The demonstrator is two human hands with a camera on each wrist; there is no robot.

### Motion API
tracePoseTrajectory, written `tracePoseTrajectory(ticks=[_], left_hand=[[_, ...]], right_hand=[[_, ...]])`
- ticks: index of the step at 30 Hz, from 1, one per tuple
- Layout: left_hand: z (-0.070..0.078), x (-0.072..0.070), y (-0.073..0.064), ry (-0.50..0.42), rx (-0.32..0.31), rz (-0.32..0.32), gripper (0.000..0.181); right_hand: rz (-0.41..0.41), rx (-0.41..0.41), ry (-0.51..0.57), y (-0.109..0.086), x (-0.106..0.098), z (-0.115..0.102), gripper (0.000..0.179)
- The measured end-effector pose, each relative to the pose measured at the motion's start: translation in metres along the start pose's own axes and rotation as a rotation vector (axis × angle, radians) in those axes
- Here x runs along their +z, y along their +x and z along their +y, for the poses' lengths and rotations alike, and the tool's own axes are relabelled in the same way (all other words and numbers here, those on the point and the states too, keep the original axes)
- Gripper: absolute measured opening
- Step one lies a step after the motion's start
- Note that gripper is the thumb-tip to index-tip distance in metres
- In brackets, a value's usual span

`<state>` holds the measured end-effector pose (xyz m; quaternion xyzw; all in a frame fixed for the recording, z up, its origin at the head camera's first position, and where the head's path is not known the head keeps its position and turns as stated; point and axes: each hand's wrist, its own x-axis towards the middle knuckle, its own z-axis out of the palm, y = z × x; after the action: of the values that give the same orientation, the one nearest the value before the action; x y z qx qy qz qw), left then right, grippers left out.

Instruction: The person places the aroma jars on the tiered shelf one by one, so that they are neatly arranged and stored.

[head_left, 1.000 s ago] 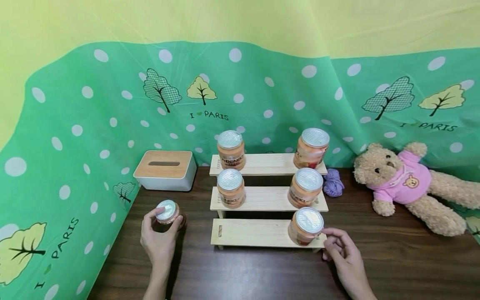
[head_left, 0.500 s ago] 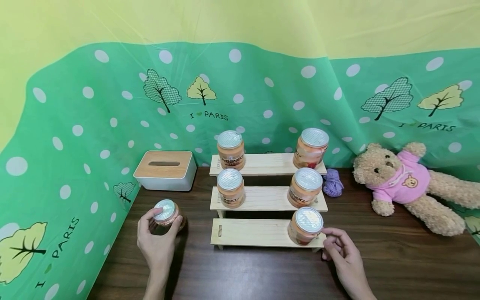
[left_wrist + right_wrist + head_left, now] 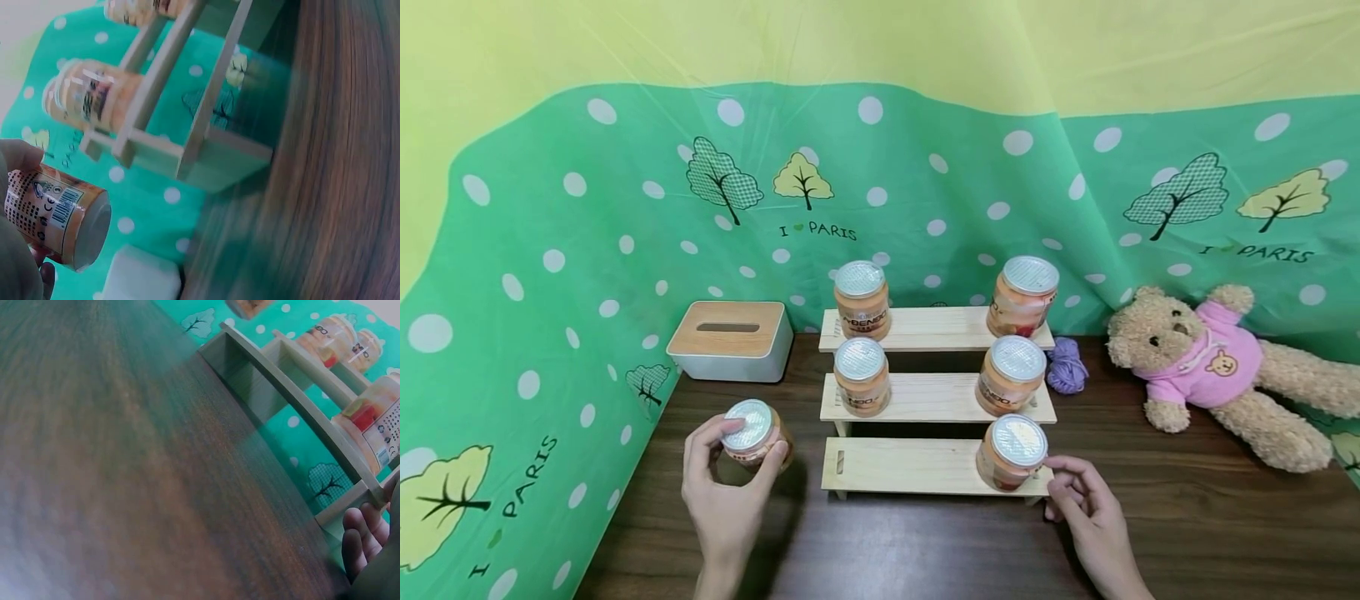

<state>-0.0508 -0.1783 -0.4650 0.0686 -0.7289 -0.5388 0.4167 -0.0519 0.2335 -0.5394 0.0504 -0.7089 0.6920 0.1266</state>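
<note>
My left hand [image 3: 727, 492] grips an orange-labelled jar with a silver lid [image 3: 749, 425], fingers and thumb on either side. In the left wrist view this jar [image 3: 59, 212] shows a barcode and its pale base, held off the table. A three-step wooden rack [image 3: 902, 467] stands to its right. Two jars stand on the top step, two on the middle one, and one jar [image 3: 1011, 454] at the right end of the lowest. There my right hand [image 3: 1090, 512] pinches the end of the rack; in the right wrist view its fingers [image 3: 374, 522] are partly cut off.
Behind the left hand sits a white tissue box with a wooden top [image 3: 730, 342]. A purple yarn ball [image 3: 1066, 367] lies right of the rack, beside a teddy bear in pink [image 3: 1210, 358]. Green patterned cloth [image 3: 925, 183] hangs behind the dark wooden table [image 3: 880, 550].
My left hand has shifted slightly left, then right towards the rack, carrying the jar, which now looks larger and raised. The right hand and the jars on the rack have stayed put.
</note>
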Motion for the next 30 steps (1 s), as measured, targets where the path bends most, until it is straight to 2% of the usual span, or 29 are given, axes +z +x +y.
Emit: tracePoseTrajectory(ticks=[3, 8, 19, 23, 26, 30], left_hand=[[0.009, 0.003, -0.007, -0.042, 0.001, -0.043, 0.058], [0.015, 0.008, -0.019, -0.075, -0.042, -0.116, 0.057], [0.015, 0.021, -0.036, -0.050, -0.033, -0.206, 0.056], [0.015, 0.026, -0.040, -0.061, -0.010, -0.232, 0.057], [0.015, 0.030, -0.044, -0.075, 0.011, -0.256, 0.063], [0.014, 0.035, -0.049, -0.075, 0.000, -0.275, 0.071]], right_hand=[[0.001, 0.000, 0.000, 0.000, 0.000, 0.000, 0.026], [0.000, 0.009, -0.015, 0.000, -0.001, 0.000, 0.026], [-0.003, 0.010, -0.023, 0.000, -0.001, 0.000, 0.025], [-0.002, 0.009, -0.018, 0.000, -0.001, 0.001, 0.025], [0.000, 0.008, -0.016, 0.000, -0.001, 0.001, 0.025], [-0.003, 0.007, -0.009, 0.000, -0.001, 0.001, 0.026]])
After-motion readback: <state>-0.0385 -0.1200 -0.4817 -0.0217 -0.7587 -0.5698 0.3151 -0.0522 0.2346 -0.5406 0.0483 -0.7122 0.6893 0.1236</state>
